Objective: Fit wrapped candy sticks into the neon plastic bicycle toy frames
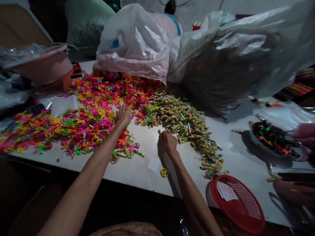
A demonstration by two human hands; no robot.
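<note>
My left hand (122, 117) is curled with its fingers down in a wide heap of neon plastic pieces (95, 108), pink, yellow, green and orange; what it grips is hidden among them. My right hand (167, 141) is closed on the white table (152, 147), pinching a small wrapped tube at the near edge of a heap of little wrapped tubes (187, 124). A small yellow ring (164, 172) and a scrap of white paper (154, 164) lie just in front of my right wrist.
Big clear plastic bags (137, 42) pile up at the back. A red mesh basket (237, 205) sits at the near right edge. A round tray of neon pieces (277, 140) stands at the right, beside another person's hand (305, 134). A pink basin (41, 65) is far left.
</note>
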